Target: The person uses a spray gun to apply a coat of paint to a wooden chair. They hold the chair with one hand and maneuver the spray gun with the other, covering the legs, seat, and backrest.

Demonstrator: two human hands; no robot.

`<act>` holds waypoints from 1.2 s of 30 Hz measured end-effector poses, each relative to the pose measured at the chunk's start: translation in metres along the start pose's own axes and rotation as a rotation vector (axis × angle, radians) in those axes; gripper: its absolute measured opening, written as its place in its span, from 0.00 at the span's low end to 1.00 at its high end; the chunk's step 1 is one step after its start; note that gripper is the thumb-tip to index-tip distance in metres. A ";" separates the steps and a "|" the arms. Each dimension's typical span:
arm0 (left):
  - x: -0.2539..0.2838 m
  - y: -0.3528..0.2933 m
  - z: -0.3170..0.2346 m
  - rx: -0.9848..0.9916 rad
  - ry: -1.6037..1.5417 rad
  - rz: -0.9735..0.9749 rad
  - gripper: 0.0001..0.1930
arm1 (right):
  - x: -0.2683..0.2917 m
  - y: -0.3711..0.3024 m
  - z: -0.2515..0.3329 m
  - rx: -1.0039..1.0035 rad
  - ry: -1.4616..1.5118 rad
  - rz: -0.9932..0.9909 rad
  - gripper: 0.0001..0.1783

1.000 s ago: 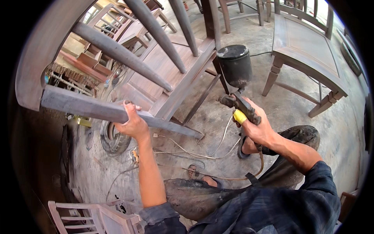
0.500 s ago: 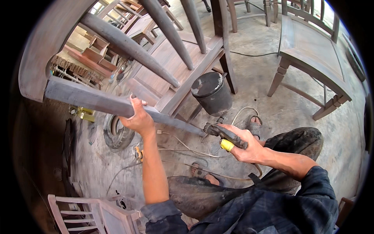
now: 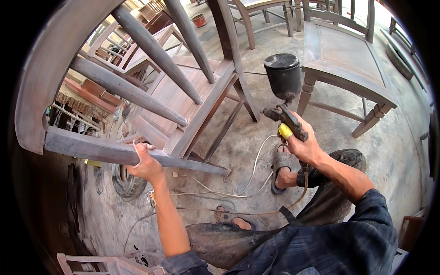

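A wooden chair point(image 3: 192, 137) with round back spindles stands tilted in front of me, its surface stained grey-brown. My left hand point(image 3: 147, 164) is closed around its long rear post point(image 3: 91, 145), thumb on the upper side. In my right hand point(image 3: 305, 140) is a spray gun point(image 3: 286, 120), gripped by its handle, which has yellow tape round it. On top of the gun sits a black paint cup point(image 3: 283, 78) with a lid. The gun is apart from the chair, to the right of its seat. A hose point(image 3: 303, 195) hangs down from the handle.
Another wooden chair point(image 3: 341, 55) stands at the right, with more chairs behind. A tire point(image 3: 126, 183) lies on the concrete floor below the post. Pale cables point(image 3: 220, 190) run near my sandalled feet. Part of a slatted chair point(image 3: 105, 262) shows at the lower left.
My right hand has raised the spray gun up and to the right, away from the chair's post. The chair, with my left hand still on it, has shifted left and slightly down in view.
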State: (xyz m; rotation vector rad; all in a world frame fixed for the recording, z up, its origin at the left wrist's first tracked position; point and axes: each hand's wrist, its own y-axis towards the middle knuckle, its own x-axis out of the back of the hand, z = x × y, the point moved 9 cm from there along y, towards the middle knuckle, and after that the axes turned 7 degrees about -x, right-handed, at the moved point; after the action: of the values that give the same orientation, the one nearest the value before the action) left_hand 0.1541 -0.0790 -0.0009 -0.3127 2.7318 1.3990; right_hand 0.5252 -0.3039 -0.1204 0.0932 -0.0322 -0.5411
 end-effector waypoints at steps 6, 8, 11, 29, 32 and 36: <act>0.000 -0.001 -0.002 0.012 -0.031 -0.001 0.10 | 0.017 0.022 0.005 0.144 -0.039 -0.115 0.22; 0.001 -0.002 -0.001 -0.008 -0.035 -0.015 0.10 | 0.014 0.022 0.003 0.128 -0.010 -0.116 0.23; 0.004 0.000 0.005 -0.019 -0.062 -0.029 0.11 | 0.003 0.008 -0.005 0.020 0.032 -0.032 0.23; 0.002 -0.001 0.005 0.014 -0.017 -0.007 0.13 | -0.041 -0.036 -0.021 -0.061 0.136 0.084 0.26; 0.001 0.001 0.001 -0.024 0.012 0.000 0.11 | -0.044 -0.042 -0.014 -0.092 0.089 0.143 0.26; -0.002 0.000 -0.001 -0.013 0.003 0.005 0.10 | -0.071 -0.066 -0.015 -0.142 0.093 0.320 0.28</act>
State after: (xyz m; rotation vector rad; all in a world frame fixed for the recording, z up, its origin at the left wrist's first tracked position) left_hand 0.1563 -0.0791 -0.0003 -0.3098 2.7293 1.4186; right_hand 0.4315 -0.3222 -0.1423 -0.0261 0.0815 -0.2181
